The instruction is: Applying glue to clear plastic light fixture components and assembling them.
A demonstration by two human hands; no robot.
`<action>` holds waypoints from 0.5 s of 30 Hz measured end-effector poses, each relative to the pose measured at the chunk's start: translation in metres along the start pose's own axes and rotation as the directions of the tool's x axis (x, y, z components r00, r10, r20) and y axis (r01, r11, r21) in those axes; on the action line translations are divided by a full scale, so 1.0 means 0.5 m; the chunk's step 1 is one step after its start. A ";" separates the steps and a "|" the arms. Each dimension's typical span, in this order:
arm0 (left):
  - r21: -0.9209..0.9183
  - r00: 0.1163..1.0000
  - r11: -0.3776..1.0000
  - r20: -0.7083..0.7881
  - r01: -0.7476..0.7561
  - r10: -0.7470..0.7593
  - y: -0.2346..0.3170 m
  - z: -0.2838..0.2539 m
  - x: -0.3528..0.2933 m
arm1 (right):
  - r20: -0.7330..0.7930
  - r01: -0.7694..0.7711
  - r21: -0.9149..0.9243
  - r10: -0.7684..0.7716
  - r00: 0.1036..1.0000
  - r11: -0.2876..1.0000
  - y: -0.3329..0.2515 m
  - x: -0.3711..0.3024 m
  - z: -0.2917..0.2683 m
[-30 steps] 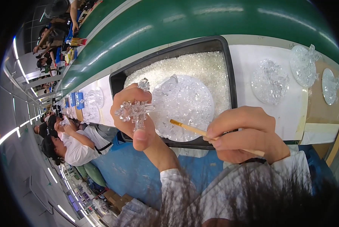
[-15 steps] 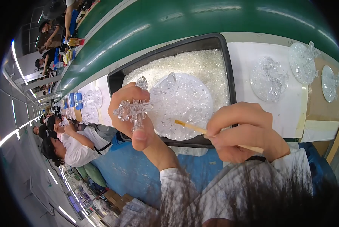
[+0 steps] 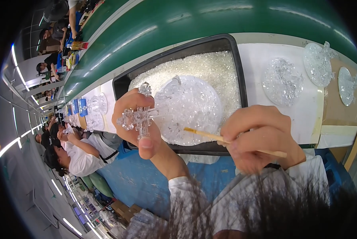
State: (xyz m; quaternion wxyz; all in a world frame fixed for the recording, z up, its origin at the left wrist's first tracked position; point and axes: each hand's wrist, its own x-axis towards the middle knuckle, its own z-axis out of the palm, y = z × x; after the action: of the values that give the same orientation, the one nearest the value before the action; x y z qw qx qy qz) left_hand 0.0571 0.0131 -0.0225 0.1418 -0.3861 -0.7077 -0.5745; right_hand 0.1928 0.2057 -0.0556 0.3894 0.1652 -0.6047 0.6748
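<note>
the left hand (image 3: pixel 136 121) still pinches the clear glass cross piece (image 3: pixel 138 116) over the black tray (image 3: pixel 242 71) of clear beads, and the right hand (image 3: pixel 258 141), fingers closed on the thin wooden stick (image 3: pixel 210 136), has moved its tip a bit closer.

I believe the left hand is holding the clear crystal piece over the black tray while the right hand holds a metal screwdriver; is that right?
Not quite. The right hand holds a thin wooden stick, not a metal screwdriver. The rest stands: the left hand holds the clear crystal piece over the black tray, as the head view shows.
</note>
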 end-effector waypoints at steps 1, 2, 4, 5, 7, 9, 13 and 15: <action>0.065 0.997 0.998 -0.072 -0.007 0.011 0.002 0.005 -0.002 | 0.001 0.001 -0.001 -0.001 1.000 1.000 -0.001 0.001 0.001; 0.131 0.990 0.991 -0.142 -0.009 0.027 0.004 0.008 -0.003 | 0.034 -0.001 0.019 0.001 0.999 1.000 -0.001 0.003 0.001; 0.153 0.987 0.988 -0.154 -0.020 0.044 0.003 0.011 -0.003 | 0.067 -0.005 0.033 0.003 0.998 0.999 -0.003 0.006 -0.005; 0.175 0.984 0.984 -0.165 -0.030 0.060 0.002 0.017 -0.001 | 0.072 0.007 0.052 -0.011 0.997 0.999 -0.006 0.008 -0.012; 0.217 0.983 0.976 -0.181 0.016 0.024 -0.003 0.030 0.000 | 0.077 0.015 0.064 -0.020 0.997 0.998 -0.001 0.006 -0.020; 0.273 0.980 0.960 -0.200 0.059 -0.003 0.003 0.032 0.011 | 0.006 0.049 -0.019 -0.049 0.999 0.999 0.008 0.004 -0.014; 0.281 0.983 0.952 -0.167 0.119 -0.073 0.005 0.014 0.028 | -0.022 0.063 -0.003 -0.063 0.998 0.998 0.018 0.003 0.008; 0.248 0.983 0.962 -0.165 0.116 -0.076 0.003 0.018 0.032 | -0.051 0.120 -0.031 -0.122 0.991 0.992 0.019 0.005 0.009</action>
State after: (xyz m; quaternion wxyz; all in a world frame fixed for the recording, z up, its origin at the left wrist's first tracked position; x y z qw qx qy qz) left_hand 0.0498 0.0277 -0.0138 0.2167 -0.2843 -0.7807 -0.5126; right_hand 0.1830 0.2026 -0.0595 0.4479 0.1780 -0.5924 0.6456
